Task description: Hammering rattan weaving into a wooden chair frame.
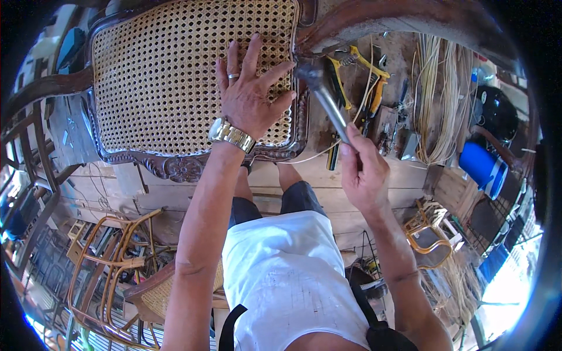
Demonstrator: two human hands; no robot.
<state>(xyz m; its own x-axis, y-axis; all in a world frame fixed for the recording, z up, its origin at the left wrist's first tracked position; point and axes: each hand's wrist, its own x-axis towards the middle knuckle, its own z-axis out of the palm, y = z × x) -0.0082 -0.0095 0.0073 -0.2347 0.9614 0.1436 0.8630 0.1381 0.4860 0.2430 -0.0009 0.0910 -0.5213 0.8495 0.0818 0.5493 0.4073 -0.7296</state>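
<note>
Floor [410, 186]: pale planks, running left to right between the counter and the near clutter.
Chair [178, 168]: dark carved wood, on the far side, just left of centre; an arm curves off to the far right.
Counter [319, 126]: wooden, right of the chair, strewn with tools.
Cane panel [158, 76]: set in the chair's frame, woven in an open lattice, under the left hand.
Rattan frame [88, 257]: bent poles, near left.
Strand bundle [445, 99]: long, pale, on the counter's right.
Left grip [249, 99]: wide and empty, the palm down on the cane panel near its right edge, fingers spread.
Right grip [366, 167]: closed around the hammer's handle, right of the chair.
Hammer [333, 111]: metal shaft slanting far and left, its blurred head by the chair frame's right edge; whether they touch, I cannot tell.
Orange-handled tool [377, 96]: on the counter, right of the hammer.
Watch [234, 135]: gold, on the left wrist.
Loose strand [310, 158]: thin, curving from the chair's near right corner toward the hammer.
Ring [233, 76]: on a left finger.
</note>
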